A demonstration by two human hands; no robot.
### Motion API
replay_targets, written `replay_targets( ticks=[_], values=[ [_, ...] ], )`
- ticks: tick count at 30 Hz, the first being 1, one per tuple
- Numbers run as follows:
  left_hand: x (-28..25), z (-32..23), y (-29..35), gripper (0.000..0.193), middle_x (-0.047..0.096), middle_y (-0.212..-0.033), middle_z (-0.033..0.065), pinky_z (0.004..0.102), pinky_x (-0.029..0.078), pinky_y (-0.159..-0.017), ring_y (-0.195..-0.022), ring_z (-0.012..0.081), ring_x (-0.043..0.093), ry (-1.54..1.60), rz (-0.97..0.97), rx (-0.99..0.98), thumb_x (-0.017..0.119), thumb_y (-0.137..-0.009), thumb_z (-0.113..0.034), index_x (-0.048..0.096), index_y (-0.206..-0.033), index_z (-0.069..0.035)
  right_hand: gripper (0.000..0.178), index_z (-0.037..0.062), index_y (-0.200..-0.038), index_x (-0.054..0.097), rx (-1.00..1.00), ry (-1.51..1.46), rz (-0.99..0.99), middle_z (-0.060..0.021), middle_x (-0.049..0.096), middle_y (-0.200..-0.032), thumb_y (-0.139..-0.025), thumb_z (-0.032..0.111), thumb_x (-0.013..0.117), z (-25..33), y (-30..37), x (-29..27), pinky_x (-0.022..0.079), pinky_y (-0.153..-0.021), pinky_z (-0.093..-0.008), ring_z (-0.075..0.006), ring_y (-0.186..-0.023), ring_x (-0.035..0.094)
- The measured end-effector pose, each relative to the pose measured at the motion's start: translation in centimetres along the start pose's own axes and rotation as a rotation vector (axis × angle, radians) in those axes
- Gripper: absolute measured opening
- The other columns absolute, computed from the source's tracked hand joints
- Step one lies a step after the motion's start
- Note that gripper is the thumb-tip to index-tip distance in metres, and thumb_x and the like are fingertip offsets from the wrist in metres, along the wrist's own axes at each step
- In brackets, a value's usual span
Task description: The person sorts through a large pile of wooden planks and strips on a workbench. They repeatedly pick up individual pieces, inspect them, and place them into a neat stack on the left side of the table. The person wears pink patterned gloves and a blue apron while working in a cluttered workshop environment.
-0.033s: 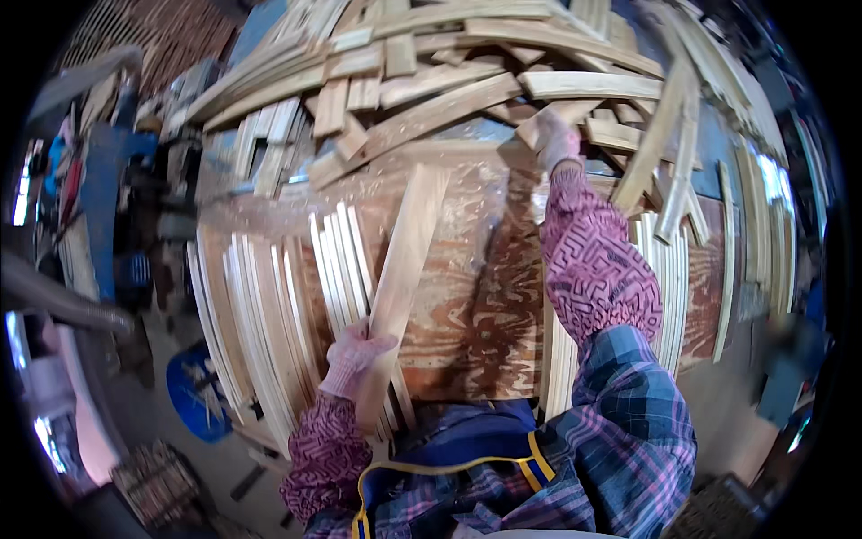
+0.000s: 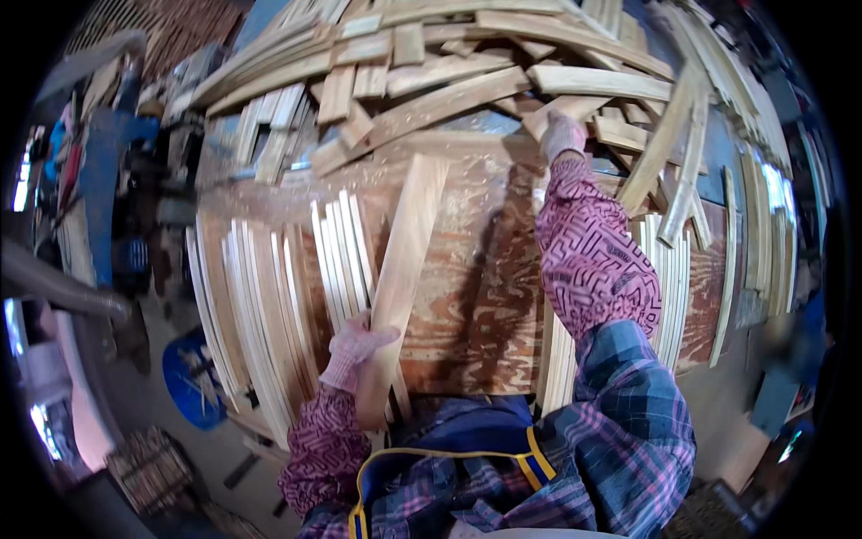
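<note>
Plank (image 2: 409, 242) was pinched in my left hand (image 2: 353, 348), slanting over the worktop's (image 2: 462, 337) near edge. My right hand (image 2: 564, 135) touched a short board (image 2: 588, 106) toward the far edge, couldn't tell if gripping. Picking-out step, I guess; next move needed a solid hold.

No readable lettering, labels, numbers or signs anywhere in view.

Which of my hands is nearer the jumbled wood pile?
Right. Your right hand is at the near edge of the wood pile; your left hand is well short, holding a plank in front of you.
</note>
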State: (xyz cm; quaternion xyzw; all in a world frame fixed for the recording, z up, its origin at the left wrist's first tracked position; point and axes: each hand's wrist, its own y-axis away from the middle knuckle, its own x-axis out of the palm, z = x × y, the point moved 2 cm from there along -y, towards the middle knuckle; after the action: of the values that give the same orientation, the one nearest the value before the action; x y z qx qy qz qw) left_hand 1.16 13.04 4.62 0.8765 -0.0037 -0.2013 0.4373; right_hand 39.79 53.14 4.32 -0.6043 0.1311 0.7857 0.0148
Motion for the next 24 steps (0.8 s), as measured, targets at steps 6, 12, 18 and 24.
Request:
replay_targets(
  ticks=[6, 12, 18, 24],
  values=[
    [-2.0, 3.7, 6.7, 0.054, 0.071, -0.103, 0.0115, 0.0342, 0.052, -0.083, -0.093, 0.0188, 0.066, 0.419, -0.016, 0.155, 0.079, -0.079, -0.029, 0.064, -0.124, -0.004, 0.061, -0.0032, -0.132, 0.055, -0.38, -0.221, -0.174, -0.0247, 0.065, -0.115, -0.079, 0.018, 0.076, 4.9, 18.1, -3.0, 0.049, -0.094, -0.0412, -0.0335, -0.11, 0.063],
    [-9.7, 9.9, 20.3, 0.05, 0.07, -0.113, 0.0129, 0.0306, 0.048, -0.094, -0.106, 0.0213, 0.064, 0.699, -0.665, 0.144, 0.08, -0.08, -0.026, 0.065, -0.12, 0.001, 0.056, 0.0072, -0.137, 0.05, 0.043, -1.183, 0.58, -0.0136, 0.061, -0.118, -0.088, 0.019, 0.073, 0.3, 43.2, 8.8, 0.049, -0.091, -0.0434, -0.027, -0.106, 0.058],
    [-14.1, 41.9, 32.5, 0.039, 0.071, -0.108, 0.0132, 0.0391, 0.054, -0.085, -0.093, 0.0294, 0.068, 0.451, -1.294, -0.257, 0.068, -0.086, -0.028, 0.067, -0.115, -0.002, 0.059, 0.0021, -0.139, 0.048, -0.109, -0.65, 0.606, -0.0164, 0.06, -0.124, -0.086, 0.015, 0.072, -1.2, 52.2, 16.3, 0.051, -0.089, -0.0436, -0.0303, -0.105, 0.061],
    [-10.5, 62.4, 24.8, 0.037, 0.068, -0.117, 0.017, 0.0605, 0.055, -0.08, -0.111, 0.0413, 0.064, 0.129, -0.904, -0.951, 0.047, -0.093, -0.031, 0.068, -0.118, -0.013, 0.087, 0.0096, -0.158, 0.016, 0.244, -0.861, 0.397, -0.0196, 0.054, -0.137, -0.088, 0.01, 0.069, 7.9, 59.6, 13.8, 0.051, -0.092, -0.04, -0.0307, -0.118, 0.057]
  ],
)
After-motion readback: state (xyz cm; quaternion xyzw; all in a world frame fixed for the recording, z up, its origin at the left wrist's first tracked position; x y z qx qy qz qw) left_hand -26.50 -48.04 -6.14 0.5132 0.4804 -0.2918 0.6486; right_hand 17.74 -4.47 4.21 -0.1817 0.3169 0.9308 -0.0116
